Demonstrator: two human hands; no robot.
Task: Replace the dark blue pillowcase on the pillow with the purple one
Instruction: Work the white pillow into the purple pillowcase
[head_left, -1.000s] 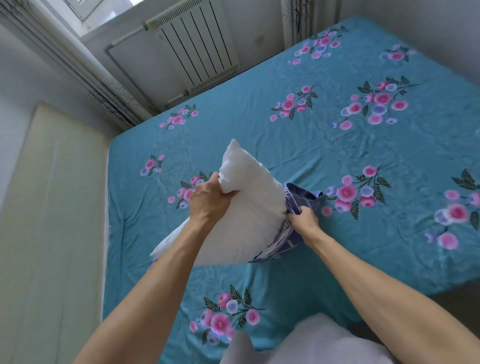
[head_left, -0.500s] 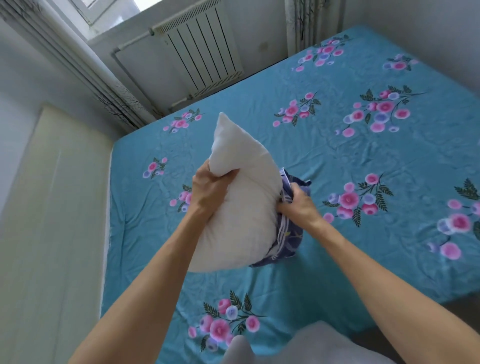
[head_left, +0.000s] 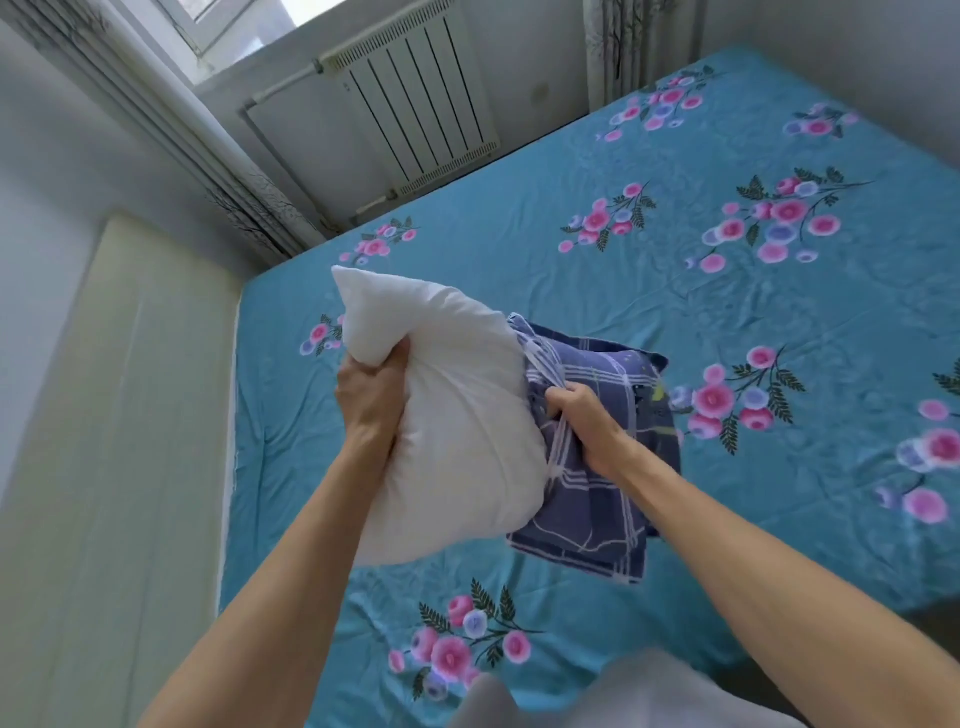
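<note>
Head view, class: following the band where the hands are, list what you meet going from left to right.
Pale floor → left hand → white pillow → right hand → dark blue pillowcase → pink flower print on the bed sheet.

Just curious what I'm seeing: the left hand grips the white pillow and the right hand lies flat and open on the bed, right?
Not quite. The head view shows the right hand gripping the dark blue pillowcase. The left hand does grip the white pillow.

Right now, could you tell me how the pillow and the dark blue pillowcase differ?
The pillow is plain white and plump; the dark blue pillowcase is checked, limp and crumpled. The left hand grips the pillow, the right hand the pillowcase. Both are held above the bed.
</note>
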